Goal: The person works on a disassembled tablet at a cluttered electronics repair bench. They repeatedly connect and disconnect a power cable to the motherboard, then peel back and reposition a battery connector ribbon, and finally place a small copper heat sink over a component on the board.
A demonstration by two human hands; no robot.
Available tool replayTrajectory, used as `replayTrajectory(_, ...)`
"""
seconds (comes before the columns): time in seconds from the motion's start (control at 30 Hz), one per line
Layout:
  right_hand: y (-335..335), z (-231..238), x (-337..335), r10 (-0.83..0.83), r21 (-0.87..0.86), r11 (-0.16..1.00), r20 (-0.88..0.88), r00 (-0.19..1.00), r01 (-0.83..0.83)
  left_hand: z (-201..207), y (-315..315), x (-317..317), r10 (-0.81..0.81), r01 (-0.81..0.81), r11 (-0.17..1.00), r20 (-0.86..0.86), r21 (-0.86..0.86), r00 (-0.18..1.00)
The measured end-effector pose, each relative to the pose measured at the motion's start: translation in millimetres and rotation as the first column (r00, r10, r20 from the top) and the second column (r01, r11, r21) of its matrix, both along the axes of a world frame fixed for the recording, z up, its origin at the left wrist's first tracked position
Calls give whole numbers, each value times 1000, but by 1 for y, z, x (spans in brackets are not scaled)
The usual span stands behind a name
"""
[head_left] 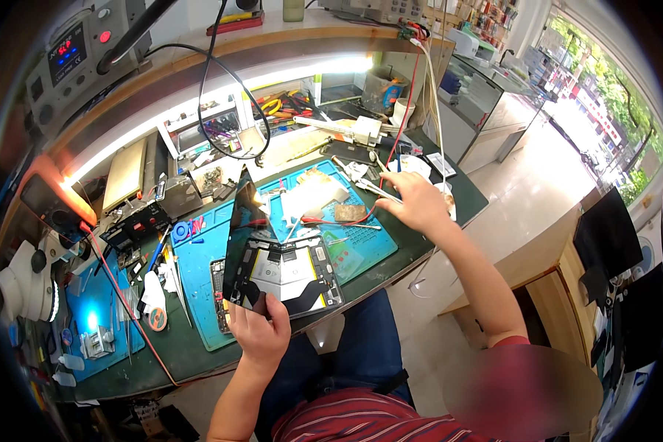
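Note:
My left hand [261,328] is closed at the lower edge of a glossy dark tablet screen [240,254], thumb against it, holding it tilted up. Beside it lies an opened tablet body [291,274] with pale battery cells and black flex strips showing, on the blue work mat [379,247]. Farther right, my right hand [418,200] reaches over the mat's right edge, fingers bent together around a thin, light, stick-like tool whose kind I cannot make out. White tissue [313,193] and a brownish block [350,213] lie on the mat nearby.
An orange-framed meter [50,195] and a lit blue lamp spot [93,319] are at left. Red-handled probe leads [331,220] cross the mat. Pliers and hand tools [291,103] crowd the back. A black cable loop [233,110] hangs over the bench. A bench supply [70,55] stands on the shelf.

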State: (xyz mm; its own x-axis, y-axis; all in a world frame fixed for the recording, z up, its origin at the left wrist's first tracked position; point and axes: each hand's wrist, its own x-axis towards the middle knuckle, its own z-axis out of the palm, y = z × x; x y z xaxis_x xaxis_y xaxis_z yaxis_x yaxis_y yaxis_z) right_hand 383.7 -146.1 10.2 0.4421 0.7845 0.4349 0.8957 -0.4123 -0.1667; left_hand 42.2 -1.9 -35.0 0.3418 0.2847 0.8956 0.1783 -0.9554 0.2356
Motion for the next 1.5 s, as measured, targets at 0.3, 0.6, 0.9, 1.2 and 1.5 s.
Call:
replayTrajectory(0.3,20,5,2,-94,-62,995,-229,969,82,0,-1,4,-21,20,1000,-15,-15,1000)
replayTrajectory(0.6,-23,1,-81,323,137,941,-633,703,-309,-3,-2,1,6,-9,998,-49,-62,999)
replayTrajectory(0.9,-21,-23,-109,315,233,937,-246,917,-260,-8,-1,-2,-29,31,966,11,-256,1000)
replayTrajectory(1.2,-19,-35,-107,363,249,920,-259,895,-301,-10,4,-1,-1,-3,982,-21,-188,1000)
replayTrajectory(1.5,-13,-37,-105,392,243,913,-290,873,-328,-17,2,-3,-101,93,925,-3,-369,995)
